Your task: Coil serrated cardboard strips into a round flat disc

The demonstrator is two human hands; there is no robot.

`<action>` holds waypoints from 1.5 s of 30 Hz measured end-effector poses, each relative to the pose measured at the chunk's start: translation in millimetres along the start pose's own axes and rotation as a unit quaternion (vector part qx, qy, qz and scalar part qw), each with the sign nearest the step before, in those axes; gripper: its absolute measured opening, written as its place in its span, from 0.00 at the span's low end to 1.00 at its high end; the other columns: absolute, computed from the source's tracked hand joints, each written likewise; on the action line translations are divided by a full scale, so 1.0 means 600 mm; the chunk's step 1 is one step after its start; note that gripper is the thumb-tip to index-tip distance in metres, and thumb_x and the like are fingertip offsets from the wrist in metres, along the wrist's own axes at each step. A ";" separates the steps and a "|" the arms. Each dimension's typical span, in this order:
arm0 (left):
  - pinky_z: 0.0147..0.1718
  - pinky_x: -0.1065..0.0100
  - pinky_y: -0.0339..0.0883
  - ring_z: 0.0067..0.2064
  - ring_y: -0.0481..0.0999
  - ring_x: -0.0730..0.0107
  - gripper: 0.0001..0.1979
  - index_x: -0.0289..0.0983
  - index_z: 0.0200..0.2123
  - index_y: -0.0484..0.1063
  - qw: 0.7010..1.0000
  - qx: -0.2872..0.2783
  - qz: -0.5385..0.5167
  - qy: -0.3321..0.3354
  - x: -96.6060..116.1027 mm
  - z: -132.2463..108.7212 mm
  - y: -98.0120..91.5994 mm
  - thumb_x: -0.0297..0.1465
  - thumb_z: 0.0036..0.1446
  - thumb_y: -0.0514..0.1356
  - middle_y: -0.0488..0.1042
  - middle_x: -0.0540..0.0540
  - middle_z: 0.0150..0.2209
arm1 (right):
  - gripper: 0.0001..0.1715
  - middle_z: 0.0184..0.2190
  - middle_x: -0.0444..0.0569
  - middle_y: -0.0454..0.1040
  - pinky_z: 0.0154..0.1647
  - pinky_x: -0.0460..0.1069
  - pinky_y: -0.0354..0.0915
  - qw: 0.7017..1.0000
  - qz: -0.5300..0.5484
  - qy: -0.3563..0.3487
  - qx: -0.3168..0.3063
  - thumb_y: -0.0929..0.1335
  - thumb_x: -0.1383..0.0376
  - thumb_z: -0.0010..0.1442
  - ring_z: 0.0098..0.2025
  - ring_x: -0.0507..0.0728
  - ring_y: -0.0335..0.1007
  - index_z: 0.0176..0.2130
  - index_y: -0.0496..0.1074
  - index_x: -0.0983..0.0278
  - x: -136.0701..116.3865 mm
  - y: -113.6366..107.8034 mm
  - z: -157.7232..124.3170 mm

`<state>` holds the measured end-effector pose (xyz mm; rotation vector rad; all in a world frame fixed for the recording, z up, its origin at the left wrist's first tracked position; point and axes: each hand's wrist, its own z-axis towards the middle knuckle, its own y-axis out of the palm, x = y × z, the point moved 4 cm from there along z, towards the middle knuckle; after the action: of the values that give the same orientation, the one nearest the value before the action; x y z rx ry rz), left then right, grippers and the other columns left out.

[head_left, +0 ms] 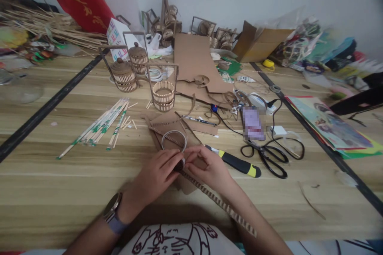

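My left hand (160, 173) is closed around a small dark roll (180, 165) of what looks like corrugated cardboard. From this roll a ridged cardboard strip (221, 203) runs down to the right, under my right forearm's inner side. The fingertips of my right hand (209, 167) are pinched together at the roll's right edge, where the strip leaves it. Just beyond my fingers lies a pale ring (174, 141), resting on a brown cardboard piece (166, 121). My fingers hide part of the roll.
A utility knife (239, 163), black scissors (266, 155) and a phone (253, 123) lie to the right. Packaged sticks (104, 123) lie left. A small slatted bucket (163, 95) and two lidded ones stand behind. Cardboard sheets (191, 55) and a box (263, 42) are at the back.
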<state>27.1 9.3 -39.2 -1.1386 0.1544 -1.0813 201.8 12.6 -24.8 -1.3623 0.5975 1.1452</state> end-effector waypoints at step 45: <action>0.46 0.54 0.78 0.47 0.78 0.54 0.19 0.33 0.55 0.66 0.999 0.008 0.052 -0.014 -0.008 -0.013 0.019 0.22 0.61 0.56 0.77 0.37 0.47 | 0.17 0.36 0.54 0.77 0.40 0.53 0.75 0.957 -0.219 -0.189 0.034 0.60 0.72 0.68 0.38 0.60 0.74 0.54 0.68 0.64 -0.017 0.031 -0.008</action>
<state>26.7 8.1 -53.5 -1.1198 0.1806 -0.9724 182.6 2.2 -25.2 -1.1033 0.0484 0.9728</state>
